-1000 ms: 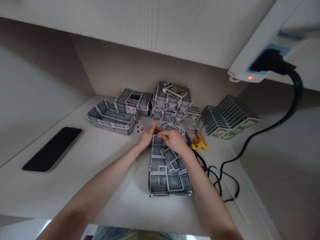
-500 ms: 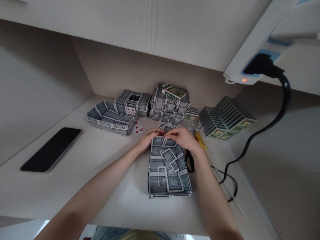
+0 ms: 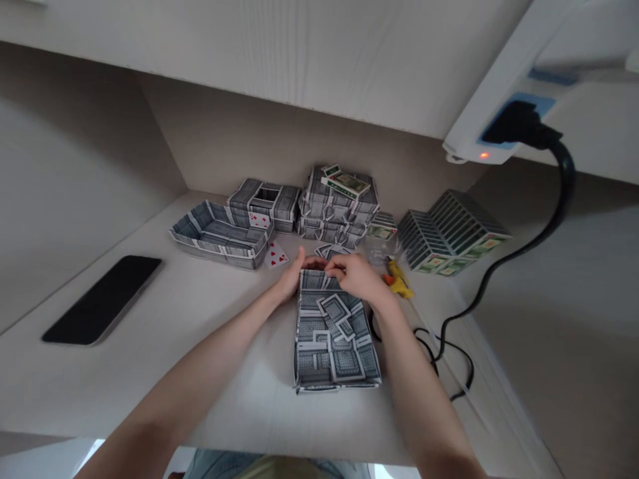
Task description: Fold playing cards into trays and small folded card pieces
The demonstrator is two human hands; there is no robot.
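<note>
A rectangular tray folded from grey-backed playing cards [image 3: 332,339] lies on the white shelf in front of me. My left hand [image 3: 292,276] grips its far left corner with curled fingers. My right hand [image 3: 357,276] pinches the far rim of the same tray, fingers pressed together on the card edge. Loose cards [image 3: 333,251] lie just beyond my fingers.
Further back stand an open card tray [image 3: 219,233], a small card box [image 3: 267,203], a stack of card trays [image 3: 339,203] and rows of card packs [image 3: 452,233]. A black phone [image 3: 102,299] lies left. A yellow glue gun [image 3: 398,281] and black cable [image 3: 449,339] sit right, under a power strip [image 3: 499,100].
My right hand slid back left along the far rim, and the yellow glue gun shows again. The tray shifted slightly.
</note>
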